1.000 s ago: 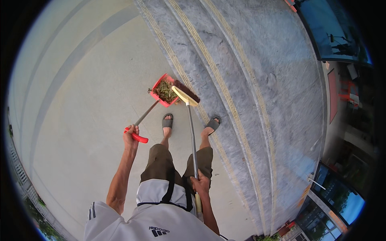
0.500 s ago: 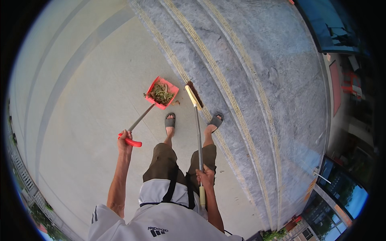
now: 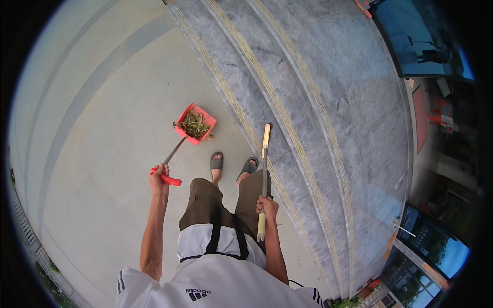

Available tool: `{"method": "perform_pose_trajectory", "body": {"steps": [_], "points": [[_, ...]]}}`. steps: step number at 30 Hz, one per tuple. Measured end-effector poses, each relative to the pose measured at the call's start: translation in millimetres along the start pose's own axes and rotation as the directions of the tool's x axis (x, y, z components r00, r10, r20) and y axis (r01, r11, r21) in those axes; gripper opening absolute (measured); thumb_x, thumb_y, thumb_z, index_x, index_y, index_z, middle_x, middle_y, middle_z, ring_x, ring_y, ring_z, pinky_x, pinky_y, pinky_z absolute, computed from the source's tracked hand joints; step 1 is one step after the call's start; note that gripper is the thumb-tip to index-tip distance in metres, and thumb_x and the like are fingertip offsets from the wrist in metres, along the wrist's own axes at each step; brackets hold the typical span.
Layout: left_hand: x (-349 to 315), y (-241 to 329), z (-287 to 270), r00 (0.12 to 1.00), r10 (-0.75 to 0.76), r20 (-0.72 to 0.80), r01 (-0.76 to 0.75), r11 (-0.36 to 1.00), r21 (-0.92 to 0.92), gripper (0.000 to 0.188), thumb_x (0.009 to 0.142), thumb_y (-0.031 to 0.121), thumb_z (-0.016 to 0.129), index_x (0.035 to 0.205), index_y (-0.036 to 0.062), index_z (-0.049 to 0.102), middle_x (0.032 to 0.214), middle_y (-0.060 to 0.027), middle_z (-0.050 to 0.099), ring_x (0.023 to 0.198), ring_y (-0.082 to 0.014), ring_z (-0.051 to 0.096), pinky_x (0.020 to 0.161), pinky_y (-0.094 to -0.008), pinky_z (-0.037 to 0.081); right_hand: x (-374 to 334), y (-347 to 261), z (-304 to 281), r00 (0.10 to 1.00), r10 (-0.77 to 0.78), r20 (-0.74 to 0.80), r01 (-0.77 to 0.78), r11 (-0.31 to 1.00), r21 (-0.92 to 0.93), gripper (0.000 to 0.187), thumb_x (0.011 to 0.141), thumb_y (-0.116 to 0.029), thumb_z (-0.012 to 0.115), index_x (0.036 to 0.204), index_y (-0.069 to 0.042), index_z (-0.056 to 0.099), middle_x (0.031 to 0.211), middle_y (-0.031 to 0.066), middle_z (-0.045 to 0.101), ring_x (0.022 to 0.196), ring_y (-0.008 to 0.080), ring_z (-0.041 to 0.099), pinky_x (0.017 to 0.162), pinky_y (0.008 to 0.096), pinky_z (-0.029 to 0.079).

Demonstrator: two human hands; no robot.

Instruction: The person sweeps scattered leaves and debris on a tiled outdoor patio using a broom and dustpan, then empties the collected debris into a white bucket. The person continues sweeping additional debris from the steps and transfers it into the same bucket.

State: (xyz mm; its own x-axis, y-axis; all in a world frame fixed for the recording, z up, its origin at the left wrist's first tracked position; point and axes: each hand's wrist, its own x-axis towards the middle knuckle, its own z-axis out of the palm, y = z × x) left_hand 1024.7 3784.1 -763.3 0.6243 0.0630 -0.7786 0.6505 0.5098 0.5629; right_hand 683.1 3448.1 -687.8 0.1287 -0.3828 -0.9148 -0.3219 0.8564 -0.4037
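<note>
Pale floor (image 3: 123,154), gray steps (image 3: 308,128) at R: L hand (image 3: 159,175) grips red dustpan (image 3: 209,120) by handle, debris (image 3: 192,124) inside, ahead & slightly R; R hand (image 3: 267,206) grips broom (image 3: 266,137), long axis fwd, head by lower steps, well R of dustpan.

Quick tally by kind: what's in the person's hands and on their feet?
Red dustpan, in the left hand: 1
Broom, in the right hand: 1
Grey slippers, worn: 2
Total: 4
</note>
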Motion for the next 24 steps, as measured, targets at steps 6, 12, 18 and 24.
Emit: {"method": "perform_pose_trajectory", "body": {"steps": [6,12,18,24], "points": [[0.8,-6.5,34.4,1.000,-0.002,-0.006,0.003,0.999,0.050,0.011,0.101,-0.002,0.066,0.106,-0.0006,0.056,0.101,-0.0115,0.065,0.095,-0.0252,0.071,0.080,-0.0296,0.063,18.8,-28.9,31.6,0.999,0.018,-0.044,-0.022,0.995,-0.099,0.012,0.095,-0.011,0.072,0.096,-0.001,0.066,0.074,0.0043,0.061,0.054,0.0111,0.056,0.047,0.0309,0.046],[1.9,-20.5,96.7,0.999,0.014,0.029,-0.017,0.995,0.100,0.020,0.097,-0.008,0.065,0.111,-0.0033,0.052,0.105,-0.0177,0.063,0.092,-0.0303,0.072,0.076,-0.0317,0.065,44.2,-74.2,66.1,0.999,-0.038,-0.014,0.035,0.983,-0.179,0.012,0.094,-0.011,0.072,0.089,-0.003,0.065,0.071,0.0030,0.061,0.051,0.0106,0.056,0.044,0.0296,0.044],[-0.9,-41.0,165.9,1.000,0.019,0.016,-0.021,0.987,0.158,0.024,0.095,-0.011,0.062,0.114,-0.0048,0.050,0.106,-0.0193,0.062,0.096,-0.0338,0.073,0.080,-0.0340,0.067,104.4,-140.6,108.1,0.980,-0.185,-0.069,0.146,0.913,-0.380,0.018,0.087,-0.010,0.072,0.076,0.000,0.063,0.065,0.0074,0.064,0.049,0.0138,0.060,0.044,0.0328,0.046],[2.8,-62.4,205.8,1.000,-0.016,0.013,0.014,0.985,0.172,0.026,0.094,-0.010,0.065,0.114,-0.0039,0.050,0.109,-0.0198,0.064,0.098,-0.0370,0.075,0.083,-0.0366,0.068,126.1,-160.3,140.9,0.955,-0.294,0.043,0.246,0.702,-0.668,0.018,0.082,-0.007,0.068,0.070,0.006,0.062,0.059,0.0140,0.066,0.047,0.0237,0.066,0.047,0.0373,0.052]]}}
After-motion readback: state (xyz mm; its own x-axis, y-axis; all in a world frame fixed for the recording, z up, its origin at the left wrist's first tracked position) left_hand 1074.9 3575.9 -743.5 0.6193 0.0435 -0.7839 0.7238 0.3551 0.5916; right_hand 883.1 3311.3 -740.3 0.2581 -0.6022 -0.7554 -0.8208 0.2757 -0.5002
